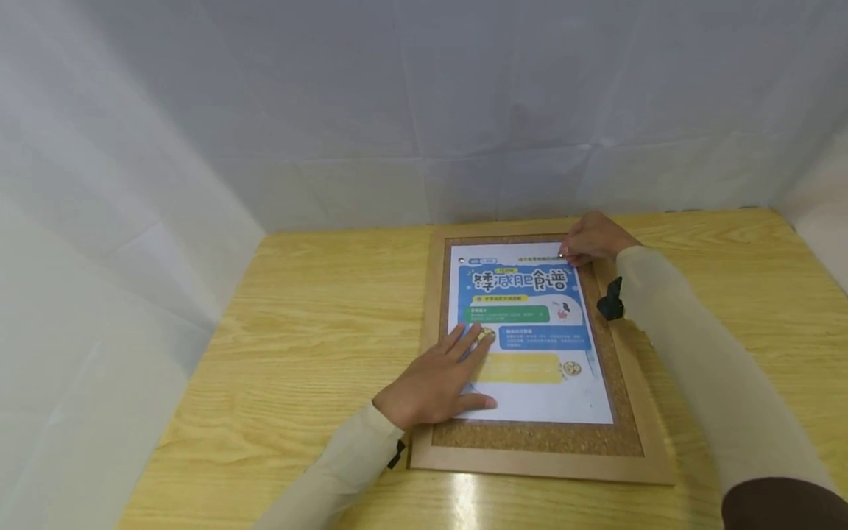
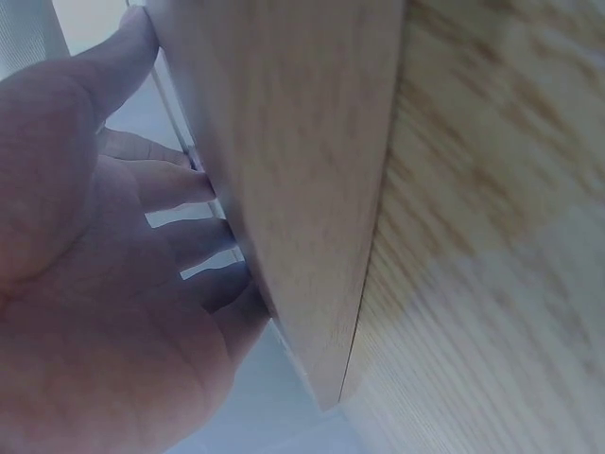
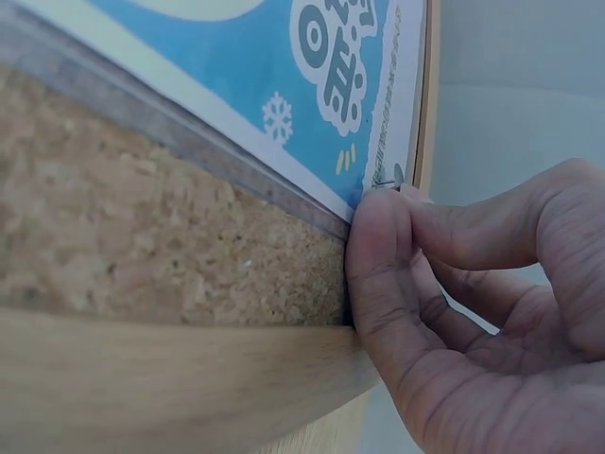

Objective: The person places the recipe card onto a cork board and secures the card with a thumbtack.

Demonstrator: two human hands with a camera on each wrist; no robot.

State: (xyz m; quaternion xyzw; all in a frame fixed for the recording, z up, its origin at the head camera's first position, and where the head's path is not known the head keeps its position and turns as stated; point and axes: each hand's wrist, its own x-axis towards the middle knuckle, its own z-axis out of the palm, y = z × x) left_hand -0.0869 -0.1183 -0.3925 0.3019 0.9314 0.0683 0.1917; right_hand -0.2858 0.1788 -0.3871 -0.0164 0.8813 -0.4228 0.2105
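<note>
A printed poster (image 1: 530,401) with blue, green and yellow blocks lies on a wood-framed cork board (image 1: 530,440). My left hand (image 1: 430,379) rests on the poster's left side with fingers spread. In the left wrist view the left hand (image 2: 113,255) reaches over the edge of the wooden frame (image 2: 293,170). At the poster's top right corner my right hand (image 1: 592,237) pinches a small silver thumbtack (image 3: 398,176) between thumb and forefinger; its thin pin shows beside the fingertips. Another silver tack (image 1: 462,260) sits in the top left corner.
The board lies on a yellow wood-grain table (image 1: 298,331). A pale sheet-like wall (image 1: 331,110) rises behind the table's back edge, and another white sheet (image 1: 99,258) hangs at the left.
</note>
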